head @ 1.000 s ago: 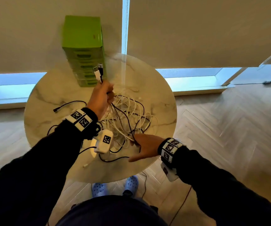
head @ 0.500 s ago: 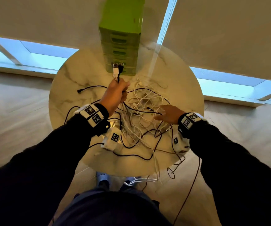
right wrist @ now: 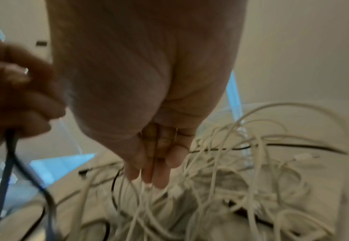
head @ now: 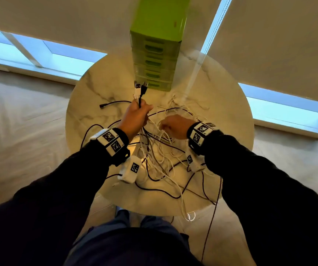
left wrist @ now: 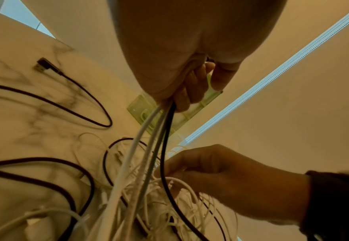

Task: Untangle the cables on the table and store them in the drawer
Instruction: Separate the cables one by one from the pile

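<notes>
My left hand [head: 142,112] is raised over the round marble table [head: 97,93] and grips a bundle of white and black cables [left wrist: 148,138]. Their plug ends [head: 141,87] stick up above the fist. The cables run down into a tangle of white and black cables [head: 160,156] on the table. My right hand [head: 165,125] reaches into this tangle just right of the left hand. Its fingertips [left wrist: 169,171] pinch thin white cables [right wrist: 148,192]. The green drawer unit [head: 156,60] stands at the table's far edge with all drawers shut.
A black cable with an angled plug [head: 101,106] lies loose on the left of the table. Several cable loops [head: 189,215] hang over the near table edge towards the wooden floor. Behind the table is a wall with low windows.
My right hand has moved from the table's near edge up into the tangle, close to the left hand. The left hand still holds its bundle upright.
</notes>
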Demonstrator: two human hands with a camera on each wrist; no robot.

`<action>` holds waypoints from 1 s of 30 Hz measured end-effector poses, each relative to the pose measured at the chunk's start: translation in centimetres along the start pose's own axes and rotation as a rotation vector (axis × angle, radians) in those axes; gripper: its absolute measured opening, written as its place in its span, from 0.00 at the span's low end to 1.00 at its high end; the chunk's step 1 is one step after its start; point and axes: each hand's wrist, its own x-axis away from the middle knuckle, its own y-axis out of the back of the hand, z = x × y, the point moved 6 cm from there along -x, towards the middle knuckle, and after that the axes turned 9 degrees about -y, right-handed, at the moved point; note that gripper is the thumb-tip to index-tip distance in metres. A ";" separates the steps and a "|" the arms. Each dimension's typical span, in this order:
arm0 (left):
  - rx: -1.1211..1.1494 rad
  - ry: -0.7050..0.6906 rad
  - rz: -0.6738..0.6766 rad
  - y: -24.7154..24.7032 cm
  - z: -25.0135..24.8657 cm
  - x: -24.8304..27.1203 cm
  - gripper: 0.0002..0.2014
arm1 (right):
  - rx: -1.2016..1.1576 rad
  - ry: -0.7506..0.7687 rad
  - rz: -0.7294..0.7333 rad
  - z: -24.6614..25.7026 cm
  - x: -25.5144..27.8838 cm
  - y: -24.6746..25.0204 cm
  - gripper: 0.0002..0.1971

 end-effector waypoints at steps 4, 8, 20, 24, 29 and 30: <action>-0.021 0.023 -0.011 1.7 1.3 0.5 0.20 | 0.130 -0.083 -0.020 -0.6 -2.9 -2.7 0.10; -0.026 0.045 -0.005 2.6 2.3 1.2 0.20 | 0.142 -0.078 -0.056 -0.6 -2.3 -3.5 0.15; -0.056 0.074 0.022 3.3 2.9 1.8 0.18 | -0.224 0.121 -0.084 -0.2 -1.1 -0.6 0.09; -0.125 0.071 0.039 2.4 3.4 1.1 0.07 | -0.331 0.150 -0.063 0.6 1.0 0.5 0.08; -0.232 0.066 0.161 0.7 4.6 1.1 0.13 | -0.429 0.144 -0.201 0.4 3.0 0.9 0.07; -0.249 0.074 0.183 0.6 4.7 1.2 0.14 | -0.413 0.155 -0.242 0.4 3.2 0.9 0.07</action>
